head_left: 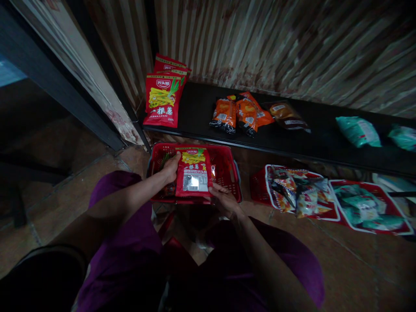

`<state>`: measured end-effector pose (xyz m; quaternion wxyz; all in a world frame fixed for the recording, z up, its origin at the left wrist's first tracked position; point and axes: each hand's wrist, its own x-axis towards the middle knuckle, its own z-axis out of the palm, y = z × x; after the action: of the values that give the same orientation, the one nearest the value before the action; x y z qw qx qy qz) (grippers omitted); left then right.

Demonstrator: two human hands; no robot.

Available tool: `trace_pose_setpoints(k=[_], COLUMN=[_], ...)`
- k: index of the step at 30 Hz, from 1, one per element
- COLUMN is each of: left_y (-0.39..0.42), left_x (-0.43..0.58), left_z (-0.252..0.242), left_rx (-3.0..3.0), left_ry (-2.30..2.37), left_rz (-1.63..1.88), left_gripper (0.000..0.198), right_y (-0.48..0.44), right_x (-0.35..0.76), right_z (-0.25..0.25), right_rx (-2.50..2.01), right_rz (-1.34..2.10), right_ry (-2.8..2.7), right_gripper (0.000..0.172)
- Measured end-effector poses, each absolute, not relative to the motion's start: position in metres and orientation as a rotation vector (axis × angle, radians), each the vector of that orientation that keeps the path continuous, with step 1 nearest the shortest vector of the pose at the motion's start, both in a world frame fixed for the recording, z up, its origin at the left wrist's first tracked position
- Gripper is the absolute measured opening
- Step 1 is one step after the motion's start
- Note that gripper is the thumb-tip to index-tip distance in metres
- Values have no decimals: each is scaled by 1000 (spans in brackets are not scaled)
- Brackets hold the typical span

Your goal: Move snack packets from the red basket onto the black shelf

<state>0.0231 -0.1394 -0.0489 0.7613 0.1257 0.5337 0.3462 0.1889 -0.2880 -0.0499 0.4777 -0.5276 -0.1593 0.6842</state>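
A red snack bag (194, 171) with yellow sticks and green onion printed on it is held flat over a red plastic basket (227, 156). My left hand (170, 168) grips the bag's left edge, thumb on top. At its lower right corner, my right hand (223, 198) pinches the bag between thumb and fingers. Some dark packets lie inside the basket on the left, mostly hidden by the bag and my hand. Matching red snack bags (163, 99) stand propped at the left end of the black shelf just beyond.
On the black shelf (198, 112) lie orange snack packets (242, 112), a brown bread bag (286, 115) and teal bags (358, 131). To the right on the tiled floor stand a basket of mixed packets (305, 193) and a basket of teal bags (364, 206).
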Motion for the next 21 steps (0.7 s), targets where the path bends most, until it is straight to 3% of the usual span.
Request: trace_pose_setpoints(k=[10,21], left_y=[-135,-160], left_x=[25,16], left_z=[-42,-60], left_rx=[376,525], left_ry=[953,1016], left_rz=[702,656], left_gripper=[41,14], right_y=[-286,-286], right_x=[187,187], right_z=[-47,-51], right_rx=[-1332,-1327], right_rz=[1530,1525], right_ry=[-346,-280], right_gripper=[30,28])
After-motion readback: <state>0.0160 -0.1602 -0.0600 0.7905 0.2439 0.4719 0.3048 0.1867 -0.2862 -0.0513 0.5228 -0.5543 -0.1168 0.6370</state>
